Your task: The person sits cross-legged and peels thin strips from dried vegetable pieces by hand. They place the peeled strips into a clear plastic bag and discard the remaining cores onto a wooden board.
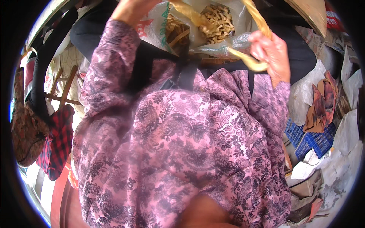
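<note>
My right hand (269, 54), its fingers curled, grips a glossy yellow twisted strand (259, 20). The strand runs up out of the frame, and a pale curved tail hangs to the left of the fist. At the top edge is my left hand (137, 10), its fingers cut off or blurred; what it holds cannot be told. Another yellow length (191, 14) slants down beside it, blurred, over an open plastic sack (242, 40). Many short, beige, knobbly pieces (221, 24) fill that sack. To its left, longer brownish strips (176, 31) lie in a white printed woven sack (152, 31).
Blue plastic crates (316, 139) stand at the right, with brown and reddish scraps (322, 102) and pale sheets (349, 128) around them. A wooden frame (64, 88), dark clothing and a red-and-black checked cloth (57, 142) are on the left. A board edge (312, 14) shows at upper right.
</note>
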`<action>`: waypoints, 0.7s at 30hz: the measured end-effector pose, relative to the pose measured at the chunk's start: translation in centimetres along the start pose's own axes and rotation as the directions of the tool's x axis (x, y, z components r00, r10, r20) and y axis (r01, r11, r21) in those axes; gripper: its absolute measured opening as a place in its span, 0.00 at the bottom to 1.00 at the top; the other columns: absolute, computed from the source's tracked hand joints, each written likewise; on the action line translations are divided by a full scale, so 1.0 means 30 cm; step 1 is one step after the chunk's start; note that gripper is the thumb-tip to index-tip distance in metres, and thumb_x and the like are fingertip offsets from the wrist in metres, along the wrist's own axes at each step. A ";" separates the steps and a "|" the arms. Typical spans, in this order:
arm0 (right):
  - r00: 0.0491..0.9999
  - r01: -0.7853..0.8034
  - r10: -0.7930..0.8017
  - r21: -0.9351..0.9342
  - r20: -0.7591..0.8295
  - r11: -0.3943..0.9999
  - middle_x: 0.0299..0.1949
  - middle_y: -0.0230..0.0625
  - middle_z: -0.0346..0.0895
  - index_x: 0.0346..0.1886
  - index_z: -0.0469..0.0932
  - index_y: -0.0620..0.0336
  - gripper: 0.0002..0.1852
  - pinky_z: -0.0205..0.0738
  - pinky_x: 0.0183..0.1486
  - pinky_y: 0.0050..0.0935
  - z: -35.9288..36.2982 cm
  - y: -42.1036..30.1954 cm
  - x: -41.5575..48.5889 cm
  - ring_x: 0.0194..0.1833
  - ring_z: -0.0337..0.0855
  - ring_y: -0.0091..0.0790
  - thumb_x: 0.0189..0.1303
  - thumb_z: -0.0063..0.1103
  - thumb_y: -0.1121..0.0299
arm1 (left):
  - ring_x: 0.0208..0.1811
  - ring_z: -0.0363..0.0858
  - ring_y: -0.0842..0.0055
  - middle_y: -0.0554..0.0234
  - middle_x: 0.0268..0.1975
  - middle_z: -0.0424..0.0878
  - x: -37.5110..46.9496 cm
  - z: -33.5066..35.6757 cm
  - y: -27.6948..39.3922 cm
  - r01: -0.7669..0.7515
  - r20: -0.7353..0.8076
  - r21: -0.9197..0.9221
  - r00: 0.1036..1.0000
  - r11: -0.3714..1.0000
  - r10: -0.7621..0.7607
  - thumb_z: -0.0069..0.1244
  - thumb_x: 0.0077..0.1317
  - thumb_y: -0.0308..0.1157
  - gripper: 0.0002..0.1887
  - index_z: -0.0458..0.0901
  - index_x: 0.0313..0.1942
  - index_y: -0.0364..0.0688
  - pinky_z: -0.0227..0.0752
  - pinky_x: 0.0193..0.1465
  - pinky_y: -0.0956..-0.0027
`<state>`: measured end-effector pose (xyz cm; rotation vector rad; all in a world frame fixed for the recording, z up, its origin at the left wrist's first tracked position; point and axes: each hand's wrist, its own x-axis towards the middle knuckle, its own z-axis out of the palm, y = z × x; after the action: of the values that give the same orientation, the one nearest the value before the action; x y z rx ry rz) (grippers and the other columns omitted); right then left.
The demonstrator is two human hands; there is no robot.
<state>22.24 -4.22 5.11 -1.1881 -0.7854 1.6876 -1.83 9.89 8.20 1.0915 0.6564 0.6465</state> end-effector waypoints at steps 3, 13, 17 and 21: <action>0.999 0.015 -0.022 -0.178 -0.038 0.984 0.14 0.25 0.65 0.38 0.79 0.66 0.15 0.49 0.18 0.12 -0.035 -0.048 -0.039 0.15 0.58 0.11 0.64 0.54 0.61 | 0.17 0.58 0.92 0.79 0.19 0.66 -0.045 -0.106 -0.075 0.087 -0.189 0.211 0.981 0.974 -0.047 0.41 0.69 0.30 0.08 0.77 0.36 0.39 0.50 0.19 0.85; 0.937 -0.016 -0.193 -0.590 -0.290 0.808 0.27 0.26 0.76 0.36 0.79 0.65 0.12 0.46 0.16 0.12 -0.143 -0.174 -0.112 0.17 0.58 0.09 0.65 0.52 0.64 | 0.29 0.79 0.72 0.58 0.29 0.80 -0.101 -0.305 -0.336 -0.068 0.049 0.947 0.996 0.315 0.068 0.49 0.65 0.39 0.14 0.79 0.45 0.40 0.73 0.36 0.71; 0.897 -0.039 -0.233 -0.595 -0.374 0.803 0.27 0.26 0.76 0.37 0.79 0.65 0.12 0.47 0.16 0.11 -0.186 -0.220 -0.182 0.17 0.58 0.09 0.64 0.54 0.65 | 0.32 0.81 0.63 0.52 0.30 0.80 -0.125 -0.398 -0.317 -0.111 0.086 0.965 0.990 0.239 0.113 0.49 0.64 0.36 0.13 0.78 0.46 0.42 0.74 0.36 0.65; 0.804 -0.038 -0.323 -0.585 -0.499 0.810 0.24 0.25 0.75 0.37 0.79 0.65 0.11 0.47 0.17 0.12 -0.262 -0.253 -0.215 0.16 0.58 0.10 0.63 0.54 0.66 | 0.34 0.81 0.60 0.51 0.33 0.80 -0.153 -0.522 -0.300 -0.145 0.146 0.968 0.989 -0.205 -0.012 0.45 0.64 0.35 0.10 0.78 0.43 0.43 0.74 0.36 0.63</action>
<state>32.85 -7.16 11.43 -1.8831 -0.9843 0.8550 -15.25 12.59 -4.46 2.7720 1.0541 -0.0961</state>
